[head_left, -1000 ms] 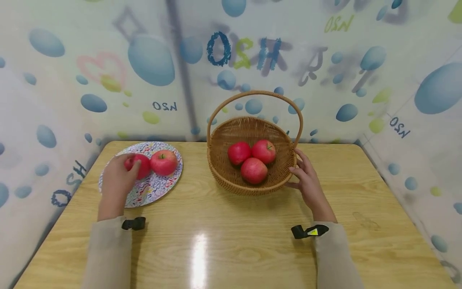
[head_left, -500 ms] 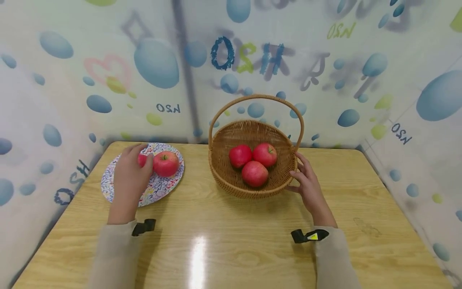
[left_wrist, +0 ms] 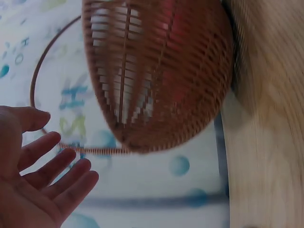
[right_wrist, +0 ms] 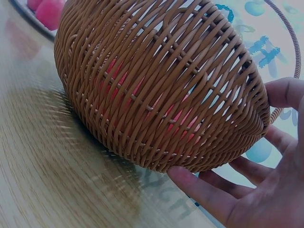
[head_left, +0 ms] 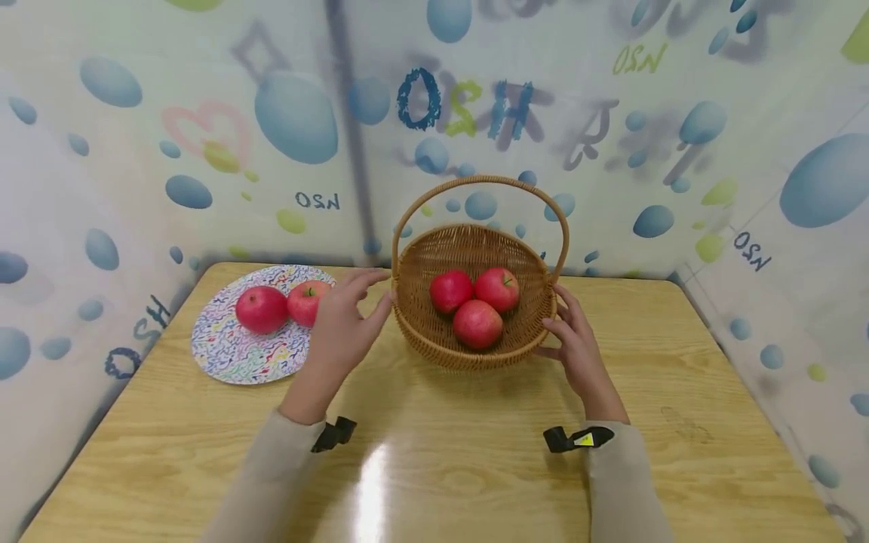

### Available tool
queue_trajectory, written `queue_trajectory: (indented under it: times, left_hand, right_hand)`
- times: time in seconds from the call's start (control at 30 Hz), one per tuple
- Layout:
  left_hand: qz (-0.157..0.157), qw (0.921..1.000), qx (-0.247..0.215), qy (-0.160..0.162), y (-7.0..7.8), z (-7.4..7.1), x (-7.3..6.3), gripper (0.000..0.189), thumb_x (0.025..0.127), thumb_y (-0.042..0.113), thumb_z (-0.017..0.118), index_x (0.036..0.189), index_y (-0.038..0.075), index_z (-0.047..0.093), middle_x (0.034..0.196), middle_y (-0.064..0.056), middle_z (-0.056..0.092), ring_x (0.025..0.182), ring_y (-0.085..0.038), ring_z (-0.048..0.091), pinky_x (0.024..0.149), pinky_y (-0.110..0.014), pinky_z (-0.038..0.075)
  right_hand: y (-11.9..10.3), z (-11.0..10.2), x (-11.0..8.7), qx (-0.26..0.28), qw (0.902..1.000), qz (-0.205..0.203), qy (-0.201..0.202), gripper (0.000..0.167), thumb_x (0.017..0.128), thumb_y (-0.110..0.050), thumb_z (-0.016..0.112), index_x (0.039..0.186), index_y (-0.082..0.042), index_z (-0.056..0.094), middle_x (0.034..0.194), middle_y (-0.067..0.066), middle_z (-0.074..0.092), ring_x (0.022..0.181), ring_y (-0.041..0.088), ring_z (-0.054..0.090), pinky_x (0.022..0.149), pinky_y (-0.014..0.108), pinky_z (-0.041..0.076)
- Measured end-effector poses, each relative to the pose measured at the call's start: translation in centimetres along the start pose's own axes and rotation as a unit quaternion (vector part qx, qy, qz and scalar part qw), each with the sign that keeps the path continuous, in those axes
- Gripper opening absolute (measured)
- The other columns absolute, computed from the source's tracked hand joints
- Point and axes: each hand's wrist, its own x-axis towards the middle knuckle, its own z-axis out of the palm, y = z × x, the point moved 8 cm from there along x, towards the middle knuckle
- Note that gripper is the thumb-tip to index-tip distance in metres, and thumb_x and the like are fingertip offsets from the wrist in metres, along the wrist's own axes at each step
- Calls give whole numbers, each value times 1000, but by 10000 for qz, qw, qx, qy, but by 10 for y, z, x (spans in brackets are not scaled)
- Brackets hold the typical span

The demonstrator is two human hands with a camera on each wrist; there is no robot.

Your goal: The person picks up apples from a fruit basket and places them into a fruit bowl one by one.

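Observation:
A brown wicker basket with a tall arched handle stands against the back wall. Inside it lie three red apples. My right hand holds the basket's right end; in the right wrist view its fingers spread around the woven side. My left hand is by the basket's left end, fingers loosely extended and holding nothing. In the left wrist view a gap shows between those fingers and the weave. Two more apples, one full in view and one partly behind my left hand, lie on a patterned plate.
Everything stands on a light wooden table. A white wall covering with blue dots and lettering rises close behind the basket and plate, and also flanks both table sides. Each wrist wears a black camera strap.
My left hand has let go of the apple on the plate and moved right to the basket's left end. My right hand stays at the basket. Both plate apples remain on the plate.

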Motion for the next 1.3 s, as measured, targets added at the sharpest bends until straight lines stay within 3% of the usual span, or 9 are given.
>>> queue_trajectory:
  times: [0.1,0.27,0.5,0.63,0.73,0.93,1.1,1.3]
  left_hand:
    - [60,9981,167,-598,15,20,6,33,93,20,73,123,7,71,129,-12,68,119,-30,66,97,-47,56]
    - [254,9876,310,-1515,31,53,16,35,93,18,73,126,6,68,129,-11,66,120,-28,65,101,-43,55]
    - [-66,9716,577,-2295,32,80,25,42,93,20,73,132,7,65,133,-12,64,120,-28,65,100,-44,56]
    - [-153,9612,311,-2738,39,99,33,43,94,20,72,134,6,63,133,-14,65,121,-30,63,99,-44,56]
    - [-165,9551,103,-2957,44,112,36,41,94,17,71,132,3,64,130,-16,67,118,-32,63,96,-42,56]
    - [-159,9471,537,-3160,49,129,36,40,94,14,67,133,4,64,123,-15,68,106,-25,62,87,-39,55]
    - [-131,9413,871,-3258,54,140,39,43,95,16,68,137,8,62,126,-12,66,114,-25,63,94,-41,57]
    - [-194,9349,976,-3408,51,154,43,44,94,20,71,136,10,62,128,-10,66,118,-25,63,99,-40,56]
  right_hand:
    - [-1,2,1,37,10000,-28,-27,62,106,-17,42,162,-27,19,168,17,18,146,49,34,90,47,59]
    - [-4,1,-2,48,9999,-54,80,62,106,-15,42,162,-26,19,167,17,21,146,49,35,84,39,60]
    - [-4,2,-2,37,10000,-6,34,62,106,-16,42,162,-26,18,167,17,20,147,49,34,90,47,59]
    - [-4,0,-2,29,10000,14,93,62,105,-15,42,162,-26,20,167,16,21,146,49,34,90,49,60]
    - [-3,-1,-2,32,10000,0,90,62,105,-15,43,162,-27,20,168,16,20,146,50,34,88,48,60]
    - [-1,1,0,95,9999,-28,68,62,105,-15,43,162,-26,21,167,17,21,145,50,35,82,38,61]
    - [-1,0,0,67,9999,-45,98,62,105,-16,43,162,-27,21,166,17,22,144,50,37,84,40,61]
    - [-2,-1,0,107,9998,-71,129,62,105,-16,43,162,-27,21,166,17,21,143,50,37,79,32,61]
